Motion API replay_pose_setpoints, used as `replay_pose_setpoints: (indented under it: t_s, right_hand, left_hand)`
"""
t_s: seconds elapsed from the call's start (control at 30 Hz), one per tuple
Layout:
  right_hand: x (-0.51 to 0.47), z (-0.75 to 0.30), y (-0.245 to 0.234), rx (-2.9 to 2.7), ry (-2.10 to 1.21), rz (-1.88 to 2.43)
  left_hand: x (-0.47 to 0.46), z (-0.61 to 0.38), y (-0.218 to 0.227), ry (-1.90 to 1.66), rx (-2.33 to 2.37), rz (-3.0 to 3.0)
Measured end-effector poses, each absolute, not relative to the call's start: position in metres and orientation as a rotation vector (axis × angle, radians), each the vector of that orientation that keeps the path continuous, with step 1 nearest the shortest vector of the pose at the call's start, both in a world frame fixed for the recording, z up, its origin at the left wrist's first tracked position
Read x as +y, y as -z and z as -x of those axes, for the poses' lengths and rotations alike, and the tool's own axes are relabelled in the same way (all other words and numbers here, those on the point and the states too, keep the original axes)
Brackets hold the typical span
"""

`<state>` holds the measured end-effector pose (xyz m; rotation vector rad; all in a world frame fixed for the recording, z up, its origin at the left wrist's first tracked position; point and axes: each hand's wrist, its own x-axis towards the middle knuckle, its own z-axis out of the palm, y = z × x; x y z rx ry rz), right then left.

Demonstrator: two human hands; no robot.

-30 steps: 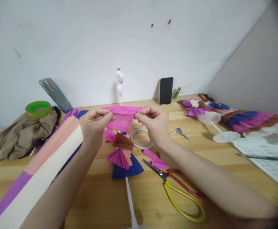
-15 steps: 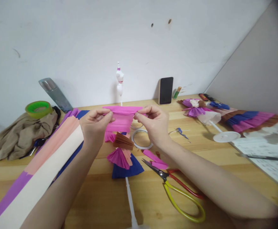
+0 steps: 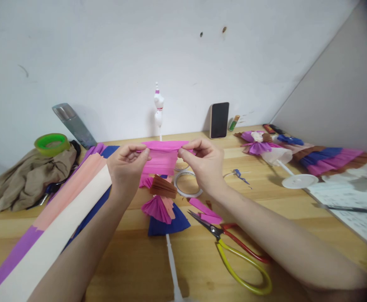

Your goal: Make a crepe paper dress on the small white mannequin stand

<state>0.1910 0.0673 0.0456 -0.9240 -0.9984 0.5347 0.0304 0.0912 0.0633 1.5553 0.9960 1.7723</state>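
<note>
Between my two hands a piece of pink crepe paper (image 3: pixel 160 162) is stretched, its top edge folded over. My left hand (image 3: pixel 128 165) pinches the left end of that fold between thumb and fingertips. The right end is pinched in my right hand (image 3: pixel 204 165). Below the paper lies a small mannequin dressed in crepe paper, with a brown pleated piece (image 3: pixel 163 186), a magenta fan (image 3: pixel 158 209) and a blue skirt (image 3: pixel 169 224) on a white stand (image 3: pixel 172 266). Scissors (image 3: pixel 216 233) with one red and one yellow handle lie beside it, near pink paper scraps (image 3: pixel 206 212).
Rolls of tape (image 3: pixel 188 193) lie behind the right hand. A bare white mannequin (image 3: pixel 159 107) and a phone (image 3: pixel 219 120) stand by the wall. Crepe paper strips (image 3: pixel 66 205), a green tape roll (image 3: pixel 51 144) and a bottle (image 3: pixel 74 123) are at left; a dressed doll (image 3: pixel 258 142) lies right.
My left hand has shifted slightly to the right along the folded edge. The right hand keeps its pinch, almost unmoved. The view has tilted very slightly.
</note>
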Motion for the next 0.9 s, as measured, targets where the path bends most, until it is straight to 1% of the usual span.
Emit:
replay_pose_setpoints:
  t_s: [0.33, 0.6, 0.9]
  right_hand:
    - [0.0707, -0.1909, -0.0390, -1.073, -0.459, 0.817]
    - [0.0693, -0.1949, -0.0367, -1.182, -0.333, 0.829]
    - [0.0691, -0.1950, -0.0367, -1.225, -0.267, 0.875]
  left_hand:
    - [0.0942, -0.0228, -0.0615, -1.766, 1.044, -1.841]
    - [0.0899, -0.0235, -0.0645, -1.817, 1.060, -2.121]
    - [0.0925, -0.0217, -0.0626, -1.846, 1.029, -2.133]
